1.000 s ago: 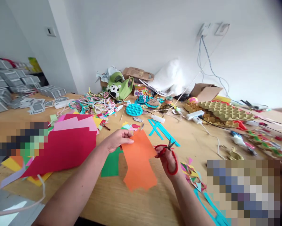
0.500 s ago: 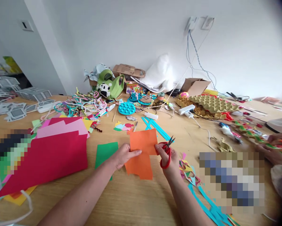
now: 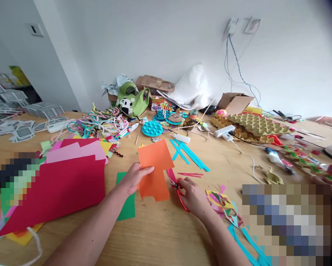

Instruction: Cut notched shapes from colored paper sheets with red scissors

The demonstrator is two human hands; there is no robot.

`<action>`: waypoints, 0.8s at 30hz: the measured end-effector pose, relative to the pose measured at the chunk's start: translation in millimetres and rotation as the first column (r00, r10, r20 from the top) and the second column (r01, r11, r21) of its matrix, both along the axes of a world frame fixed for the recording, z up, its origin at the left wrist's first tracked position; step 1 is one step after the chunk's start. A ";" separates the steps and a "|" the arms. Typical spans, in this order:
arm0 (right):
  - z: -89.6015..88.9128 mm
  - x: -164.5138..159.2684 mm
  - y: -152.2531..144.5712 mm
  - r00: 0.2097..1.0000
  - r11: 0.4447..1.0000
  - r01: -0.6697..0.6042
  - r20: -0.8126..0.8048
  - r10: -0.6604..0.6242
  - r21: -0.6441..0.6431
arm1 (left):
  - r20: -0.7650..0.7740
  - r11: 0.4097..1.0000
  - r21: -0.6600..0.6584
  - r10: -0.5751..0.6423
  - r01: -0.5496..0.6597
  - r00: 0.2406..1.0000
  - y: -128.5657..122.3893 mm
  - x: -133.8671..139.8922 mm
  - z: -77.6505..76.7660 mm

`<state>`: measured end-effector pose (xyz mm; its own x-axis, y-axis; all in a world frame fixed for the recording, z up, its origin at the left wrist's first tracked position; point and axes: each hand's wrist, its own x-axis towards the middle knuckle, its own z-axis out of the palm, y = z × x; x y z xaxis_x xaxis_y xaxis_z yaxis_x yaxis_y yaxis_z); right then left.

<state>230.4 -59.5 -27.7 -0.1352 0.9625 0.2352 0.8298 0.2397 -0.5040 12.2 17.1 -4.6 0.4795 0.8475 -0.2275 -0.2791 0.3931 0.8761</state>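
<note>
My left hand [image 3: 135, 178] is closed on a sheet of orange paper [image 3: 155, 166], thumb on top, held above the table. Notches are cut out of the sheet's right side and lower edge. In my right hand [image 3: 195, 195] is a pair of scissors [image 3: 179, 197] with red handles, its blades pointing left beside the orange paper. A small dark pink paper piece [image 3: 171, 174] lies by the blade tips. Thin red strips [image 3: 190, 174] are on the table just beyond my right hand. Partly behind my left wrist lies a green paper sheet [image 3: 128, 207].
Red sheets [image 3: 71, 184] and pink sheets [image 3: 68, 152] are stacked at left. Blue strips [image 3: 192, 157] lie beyond my hands, paper scraps [image 3: 220, 199] at right. Pipe cleaners, a green panda bag [image 3: 132, 101] and egg trays [image 3: 260, 123] stand farther back. Another person's hand shows at far right.
The orange paper has shifted left with my left hand. My right hand with the scissors has moved down and left and turned, uncovering the red strips and dark pink piece.
</note>
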 end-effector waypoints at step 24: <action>15.6 -7.5 -1.9 0.536 0.958 0.222 -0.798 -0.275 -0.181 | 0.171 0.957 -0.112 -0.246 0.267 0.954 -12.1 10.1 -15.0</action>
<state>222.9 -61.4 -12.1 0.3323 0.9406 0.0691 0.0877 0.0422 -0.9953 22.3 5.0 -19.6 0.7145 0.6588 -0.2353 -0.2809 0.5782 0.7660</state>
